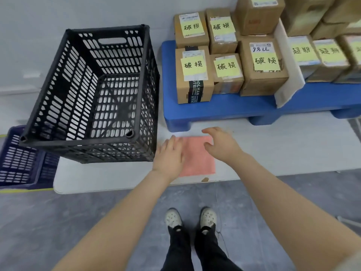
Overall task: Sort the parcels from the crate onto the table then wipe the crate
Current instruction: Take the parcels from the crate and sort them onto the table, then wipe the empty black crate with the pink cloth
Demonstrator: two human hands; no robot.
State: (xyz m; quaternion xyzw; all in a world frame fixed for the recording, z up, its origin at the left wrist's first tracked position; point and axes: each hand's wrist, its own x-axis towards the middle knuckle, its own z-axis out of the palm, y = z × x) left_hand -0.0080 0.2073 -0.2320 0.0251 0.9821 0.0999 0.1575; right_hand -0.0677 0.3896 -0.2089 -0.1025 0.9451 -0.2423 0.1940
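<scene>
Head view, table [117,177], grey floor [78,222], L hand [170,153], R hand [220,145] open at cloth [197,161]

Black crate [64,98] w/ slotted grid walls; plain pink cloth [197,162]; brown cardboard parcels [192,90] w/ yellow notes [193,65], black writing; bright blue platform [224,111]; navy 2nd crate [17,163], same slot pattern; white table [273,149]; mottled grey floor [78,222]; white shoes [172,218] w/ dark specks; black trousers [179,249].

Parcel depot; labelled cartons [263,65], black crate [93,90]
</scene>
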